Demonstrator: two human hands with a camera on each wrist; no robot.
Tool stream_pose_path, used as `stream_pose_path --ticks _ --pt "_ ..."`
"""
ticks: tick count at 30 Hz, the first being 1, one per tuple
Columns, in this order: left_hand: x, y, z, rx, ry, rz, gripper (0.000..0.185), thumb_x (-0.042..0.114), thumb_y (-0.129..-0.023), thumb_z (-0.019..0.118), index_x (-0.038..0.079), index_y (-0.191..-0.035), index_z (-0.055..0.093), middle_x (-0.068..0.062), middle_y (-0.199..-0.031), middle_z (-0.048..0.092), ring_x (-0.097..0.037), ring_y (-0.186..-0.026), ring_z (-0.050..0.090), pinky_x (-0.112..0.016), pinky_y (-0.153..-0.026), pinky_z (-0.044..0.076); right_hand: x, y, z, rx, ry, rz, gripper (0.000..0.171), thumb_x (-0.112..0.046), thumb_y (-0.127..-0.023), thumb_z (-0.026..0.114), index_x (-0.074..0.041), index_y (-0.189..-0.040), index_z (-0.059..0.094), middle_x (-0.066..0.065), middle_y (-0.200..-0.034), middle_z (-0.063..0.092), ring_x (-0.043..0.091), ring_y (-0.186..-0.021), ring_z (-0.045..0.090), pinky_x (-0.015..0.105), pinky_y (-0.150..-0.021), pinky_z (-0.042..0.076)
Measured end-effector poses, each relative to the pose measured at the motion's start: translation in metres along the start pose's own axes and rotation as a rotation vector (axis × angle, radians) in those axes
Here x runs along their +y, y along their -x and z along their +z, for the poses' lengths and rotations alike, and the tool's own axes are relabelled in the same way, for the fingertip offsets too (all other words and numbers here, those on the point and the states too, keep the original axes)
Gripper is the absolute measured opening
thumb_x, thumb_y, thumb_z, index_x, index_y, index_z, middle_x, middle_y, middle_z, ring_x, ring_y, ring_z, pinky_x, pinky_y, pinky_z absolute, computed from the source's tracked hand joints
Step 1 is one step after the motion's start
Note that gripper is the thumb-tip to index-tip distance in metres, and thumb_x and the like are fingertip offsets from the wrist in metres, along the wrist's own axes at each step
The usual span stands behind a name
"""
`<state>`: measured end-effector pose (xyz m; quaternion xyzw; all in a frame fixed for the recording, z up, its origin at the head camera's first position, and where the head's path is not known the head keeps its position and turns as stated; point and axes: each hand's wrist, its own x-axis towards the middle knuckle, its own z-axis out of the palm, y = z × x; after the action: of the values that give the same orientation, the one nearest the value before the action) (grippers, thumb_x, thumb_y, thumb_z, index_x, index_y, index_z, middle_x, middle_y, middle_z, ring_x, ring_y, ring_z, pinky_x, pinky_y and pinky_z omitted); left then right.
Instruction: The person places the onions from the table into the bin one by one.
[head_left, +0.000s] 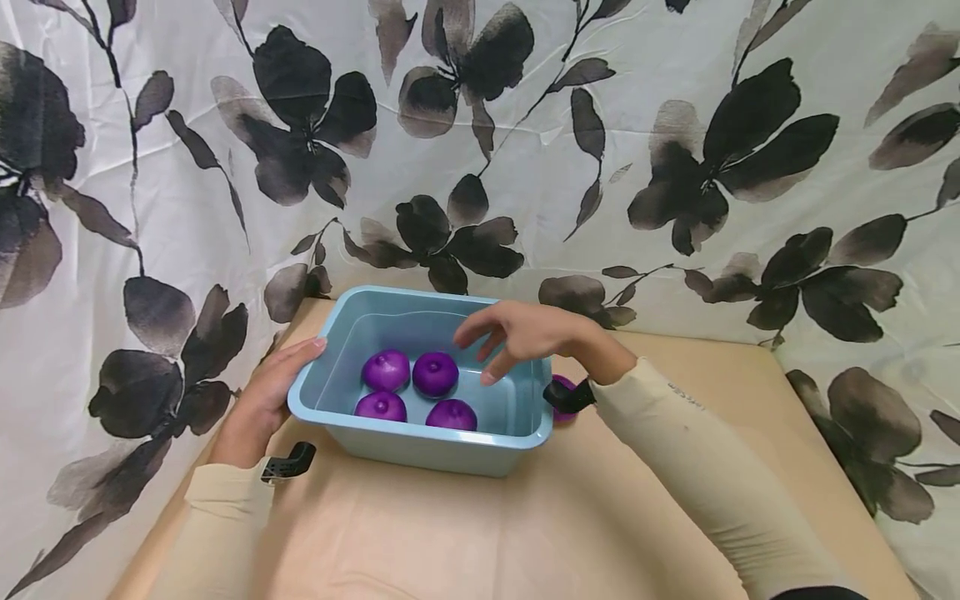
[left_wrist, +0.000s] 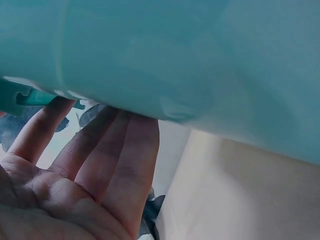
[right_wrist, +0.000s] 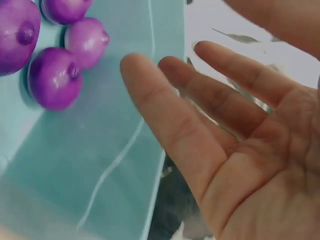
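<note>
Purple onions (head_left: 418,387) in blue tub (head_left: 420,446).

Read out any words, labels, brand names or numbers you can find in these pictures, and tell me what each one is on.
None can be read.
Right sleeve: a small dark mark near the wrist, too small and blurred to read.
Blue tub, purple onions, floral cloth, table cover: no lettering shows in the head view or either wrist view.
</note>
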<state>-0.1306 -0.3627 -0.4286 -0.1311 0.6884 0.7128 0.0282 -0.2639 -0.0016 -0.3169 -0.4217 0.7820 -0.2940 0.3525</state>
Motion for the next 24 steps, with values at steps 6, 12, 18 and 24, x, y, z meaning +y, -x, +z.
stream_pose_path --ticks 6,12,18,24 --pt "-0.006 0.005 -0.006 0.041 -0.043 -0.044 0.065 0.048 -0.104 0.059 0.015 -0.158 0.043 0.019 -0.103 0.069 -0.007 -0.096 0.070 -0.030 -0.081 0.061 0.019 0.031 -0.008 0.085 -0.064 -0.056 0.065 -0.013 -0.083 0.088 -0.010 -0.143 0.061 0.010 -0.146 0.062 0.028 -0.125 0.068 0.041 -0.098 0.060" --pt "-0.015 0.016 -0.013 0.080 -0.007 -0.070 0.035 0.047 -0.104 0.061 0.036 -0.137 0.062 0.021 -0.099 0.071 -0.006 -0.093 0.071 -0.029 -0.079 0.061 0.047 0.067 -0.001 0.269 -0.209 -0.123 0.071 -0.004 -0.083 0.085 -0.005 -0.147 0.055 0.017 -0.145 0.061 0.035 -0.125 0.067 0.040 -0.099 0.060" --pt "-0.011 0.011 -0.005 0.058 -0.013 -0.064 0.032 0.046 -0.104 0.060 0.036 -0.135 0.063 0.021 -0.098 0.071 -0.005 -0.093 0.071 -0.029 -0.079 0.061 0.108 0.104 0.019 0.524 -0.204 -0.073 0.072 -0.001 -0.084 0.084 -0.005 -0.149 0.052 0.019 -0.144 0.061 0.039 -0.126 0.065 0.038 -0.101 0.059" --pt "-0.002 0.002 0.004 0.052 -0.059 -0.059 0.072 0.050 -0.103 0.059 0.012 -0.161 0.037 0.023 -0.098 0.069 -0.004 -0.093 0.070 -0.028 -0.079 0.060 0.168 0.103 0.043 0.656 -0.212 0.003 0.073 -0.002 -0.084 0.084 -0.003 -0.149 0.052 0.024 -0.146 0.059 0.044 -0.131 0.061 0.053 -0.108 0.052"
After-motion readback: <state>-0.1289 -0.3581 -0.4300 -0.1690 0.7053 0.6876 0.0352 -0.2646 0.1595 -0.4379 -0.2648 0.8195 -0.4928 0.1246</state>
